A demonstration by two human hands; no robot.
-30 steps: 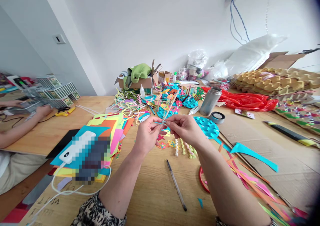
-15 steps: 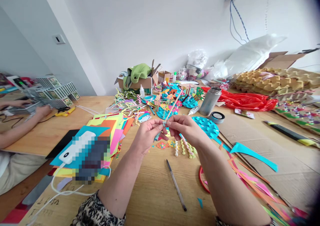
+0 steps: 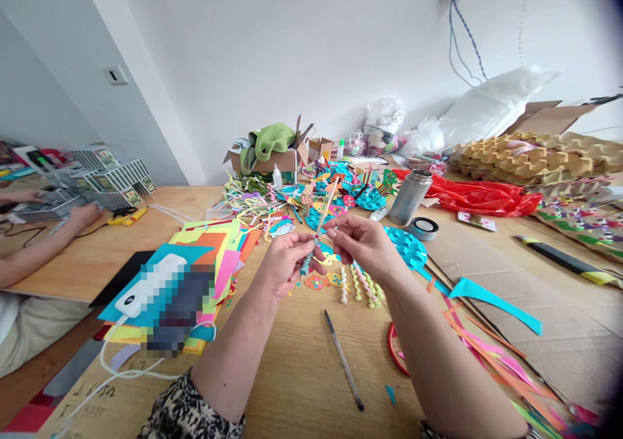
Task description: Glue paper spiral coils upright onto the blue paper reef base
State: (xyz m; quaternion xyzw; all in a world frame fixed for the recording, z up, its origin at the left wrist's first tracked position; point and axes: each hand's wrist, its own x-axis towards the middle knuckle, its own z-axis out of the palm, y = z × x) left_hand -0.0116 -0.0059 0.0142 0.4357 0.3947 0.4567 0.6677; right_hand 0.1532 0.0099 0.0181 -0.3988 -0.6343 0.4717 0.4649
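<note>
My left hand (image 3: 287,261) pinches a thin wooden stick (image 3: 327,209) that points up and away, with a light-blue fuzzy strand (image 3: 306,265) coiled round its lower part. Just right of the stick is my right hand (image 3: 360,241), its fingers bent and slightly apart, with nothing visible between them. Beneath the hands lie an orange paper fish (image 3: 316,283) and several wavy fuzzy strands (image 3: 368,288). A pen (image 3: 343,360) lies on the table nearer to me.
Coloured paper (image 3: 224,273) with a white power bank (image 3: 150,288) lies left. Behind are blue craft pieces (image 3: 335,173) and a steel flask (image 3: 410,197). A red tape ring (image 3: 392,348), cardboard (image 3: 491,277) and a cutter (image 3: 564,257) lie right. At far left, another person's hand (image 3: 84,215) works.
My right hand has come off the stick and opened slightly to its right. The stick has tilted to the left in my left hand, and more of the blue coil shows.
</note>
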